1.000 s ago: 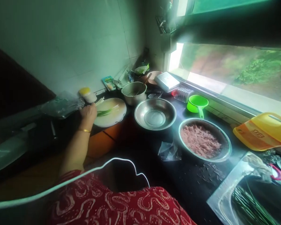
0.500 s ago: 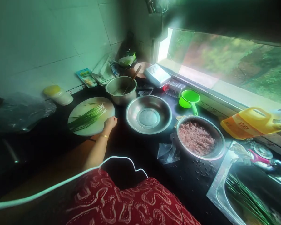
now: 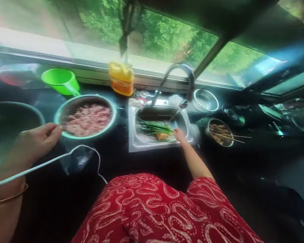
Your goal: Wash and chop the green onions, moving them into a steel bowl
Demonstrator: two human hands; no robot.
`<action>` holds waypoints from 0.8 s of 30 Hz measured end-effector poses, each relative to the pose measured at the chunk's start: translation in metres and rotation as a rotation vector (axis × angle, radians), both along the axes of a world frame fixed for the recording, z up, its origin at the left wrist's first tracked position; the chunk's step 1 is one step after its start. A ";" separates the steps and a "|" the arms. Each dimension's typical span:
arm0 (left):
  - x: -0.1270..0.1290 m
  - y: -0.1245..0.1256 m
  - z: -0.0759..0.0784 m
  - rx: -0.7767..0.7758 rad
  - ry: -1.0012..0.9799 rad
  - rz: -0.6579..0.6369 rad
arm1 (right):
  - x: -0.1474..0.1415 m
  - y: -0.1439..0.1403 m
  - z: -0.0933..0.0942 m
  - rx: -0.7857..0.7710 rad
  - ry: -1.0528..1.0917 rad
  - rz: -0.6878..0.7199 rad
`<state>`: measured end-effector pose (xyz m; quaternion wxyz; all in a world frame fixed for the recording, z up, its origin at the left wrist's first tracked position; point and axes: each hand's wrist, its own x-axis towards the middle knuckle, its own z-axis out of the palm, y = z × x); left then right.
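My right hand (image 3: 179,135) is closed around the pale ends of a bunch of green chives (image 3: 155,127), which lies across the steel sink (image 3: 133,143). Under the chives is a yellowish block (image 3: 162,136). At the left, close to the camera, my left hand (image 3: 42,141) has its fingers curled in, and nothing shows between them. Its fingertips are next to the rim of a metal bowl (image 3: 113,118) of pink minced meat (image 3: 88,118); whether they touch it I cannot tell. A gold bangle (image 3: 11,198) is on the left wrist.
A curved faucet (image 3: 178,67) rises behind the sink. Around it stand a yellow jug (image 3: 121,79), a green dipper (image 3: 58,81), an upright steel basin (image 3: 206,100) and a bowl of brown food with chopsticks (image 3: 220,132). A white cable (image 3: 50,158) crosses in front of me.
The view has swung right from the plate to the sink. My right hand has come into view, gripping the chives there. My left hand appears nearer, beside the meat bowl.
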<state>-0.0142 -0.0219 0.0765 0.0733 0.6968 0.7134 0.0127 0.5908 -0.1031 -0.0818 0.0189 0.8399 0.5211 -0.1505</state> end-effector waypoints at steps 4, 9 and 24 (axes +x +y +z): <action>0.146 0.021 -0.016 -0.076 -0.042 -0.121 | 0.052 0.041 -0.030 -0.151 0.027 0.143; 0.267 0.031 -0.050 -0.260 -0.122 -0.202 | 0.077 0.066 -0.064 -0.311 0.084 0.334; 0.436 0.017 -0.115 -0.218 -0.423 -0.490 | 0.069 0.103 -0.018 -0.151 0.341 0.755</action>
